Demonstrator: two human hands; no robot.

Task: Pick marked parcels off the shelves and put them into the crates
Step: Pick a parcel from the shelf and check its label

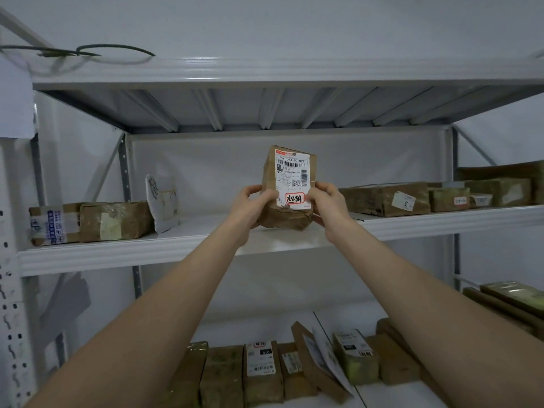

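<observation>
Brown parcel [287,189] upright over the middle shelf [176,245], white label reads "042 L714-00 027", red-boxed handwritten mark at bottom. My left hand [250,206] and right hand [328,203] grip its lower sides. Box [385,198] to the right marked "3".

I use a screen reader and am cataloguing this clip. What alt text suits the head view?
The left hand and right hand grip a brown parcel upright at a white metal shelf, its shipping label bearing a red-bordered mark. More brown parcels lie on that shelf to either side and on the shelf below.
</observation>
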